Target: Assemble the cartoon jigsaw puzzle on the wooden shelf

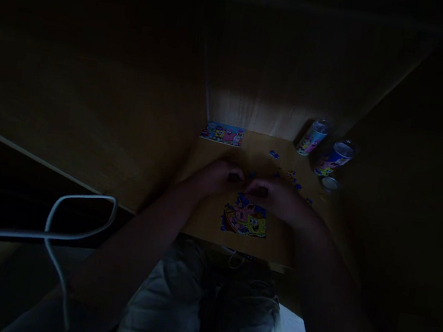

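Left hand (223, 177) and right hand (277, 195) of mine come together over the tabletop, fingertips almost meeting, if not touching. On each, the fingers are curled in toward the thumb with a small dark hollow between; it is too dim for me to tell whether either one pinches something.

Nearest me are my pale, creased trousers (168, 302), with a looping white cable (47, 235) off to my left. Beyond my knees begins the light-brown wooden table (201, 218). Close to its front edge lies a flat, partly joined cardboard jigsaw puzzle (244, 219), showing a pink cartoon figure and a yellow square one on blue. Its near edge is straight, its far edge uneven, and it sits just on my side of my fingertips.

Past my right hand, small loose blue and yellow puzzle pieces (297, 186) are scattered, with a little blue cluster (273, 154) farther back. To the right of these lies a round, silvery lid (330, 183), just beside a clear-topped cylindrical canister with a dark-blue cartoon label (335, 158). Behind and left of that stands a similar canister with a light-blue and pink label (313, 138). At the far left corner, a rectangular light-blue cartoon picture strip (222, 134) lies near the wooden back panel (259, 105).
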### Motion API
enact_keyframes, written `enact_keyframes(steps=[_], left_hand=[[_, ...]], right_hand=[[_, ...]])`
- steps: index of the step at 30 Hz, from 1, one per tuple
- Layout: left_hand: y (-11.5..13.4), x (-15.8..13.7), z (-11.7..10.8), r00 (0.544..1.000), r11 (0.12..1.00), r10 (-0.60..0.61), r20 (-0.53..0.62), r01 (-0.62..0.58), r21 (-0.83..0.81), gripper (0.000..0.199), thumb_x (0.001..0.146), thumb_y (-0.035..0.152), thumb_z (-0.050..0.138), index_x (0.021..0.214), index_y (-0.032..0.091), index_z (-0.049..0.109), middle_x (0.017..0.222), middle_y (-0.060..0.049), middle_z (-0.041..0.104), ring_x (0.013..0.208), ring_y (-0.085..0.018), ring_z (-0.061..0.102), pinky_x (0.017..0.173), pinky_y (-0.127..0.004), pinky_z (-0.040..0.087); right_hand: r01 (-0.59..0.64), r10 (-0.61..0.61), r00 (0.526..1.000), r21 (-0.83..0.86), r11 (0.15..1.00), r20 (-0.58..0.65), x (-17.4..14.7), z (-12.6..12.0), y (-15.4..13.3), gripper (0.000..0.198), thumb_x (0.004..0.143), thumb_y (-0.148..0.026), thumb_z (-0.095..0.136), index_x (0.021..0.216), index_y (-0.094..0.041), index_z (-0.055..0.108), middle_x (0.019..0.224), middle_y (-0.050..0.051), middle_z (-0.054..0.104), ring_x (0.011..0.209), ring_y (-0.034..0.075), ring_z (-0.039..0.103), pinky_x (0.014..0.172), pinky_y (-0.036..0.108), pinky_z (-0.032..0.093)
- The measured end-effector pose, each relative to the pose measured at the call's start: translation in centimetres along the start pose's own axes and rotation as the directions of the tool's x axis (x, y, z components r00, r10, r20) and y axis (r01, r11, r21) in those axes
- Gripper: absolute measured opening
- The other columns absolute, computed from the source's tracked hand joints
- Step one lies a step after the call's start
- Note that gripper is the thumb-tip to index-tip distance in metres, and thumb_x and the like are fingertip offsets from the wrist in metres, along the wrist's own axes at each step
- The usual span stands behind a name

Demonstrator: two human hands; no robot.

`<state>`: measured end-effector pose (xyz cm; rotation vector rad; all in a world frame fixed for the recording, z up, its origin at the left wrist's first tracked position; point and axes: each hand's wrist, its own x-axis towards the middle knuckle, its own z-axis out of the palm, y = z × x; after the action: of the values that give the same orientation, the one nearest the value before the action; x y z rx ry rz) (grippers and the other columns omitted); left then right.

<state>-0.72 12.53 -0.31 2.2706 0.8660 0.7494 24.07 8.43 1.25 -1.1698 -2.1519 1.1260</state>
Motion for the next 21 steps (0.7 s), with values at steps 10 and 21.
enact_keyframes(steps=[10,21], left_hand=[[1.0,-1.4,-1.3,0.984,0.99,-0.115,-0.133,0.102,-0.099,0.012,0.096,0.029,0.076,0.094,0.02,0.083,0.093,-0.004,0.084,0.083,-0.018,0.074,0.078,-0.029,0.052],[0.2,-0.8,-0.3,0.933,0.975,-0.217,-0.288,0.191,-0.118,0.02,0.098,0.036,0.069,0.088,0.02,0.076,0.078,0.0,0.074,0.072,-0.016,0.064,0.068,-0.027,0.047]], right_hand=[[-0.052,0.051,0.998,0.032,0.998,0.025,0.0,0.0,-0.1,0.009,0.092,-0.035,0.077,0.094,-0.026,0.08,0.096,0.003,0.084,0.087,0.024,0.077,0.075,0.034,0.058],[-0.132,-0.012,0.823,-0.211,0.969,-0.568,-0.7,-1.9,0.2,0.062,0.106,-0.075,0.053,0.083,-0.024,0.079,0.079,0.006,0.08,0.073,0.023,0.071,0.065,0.033,0.05]])
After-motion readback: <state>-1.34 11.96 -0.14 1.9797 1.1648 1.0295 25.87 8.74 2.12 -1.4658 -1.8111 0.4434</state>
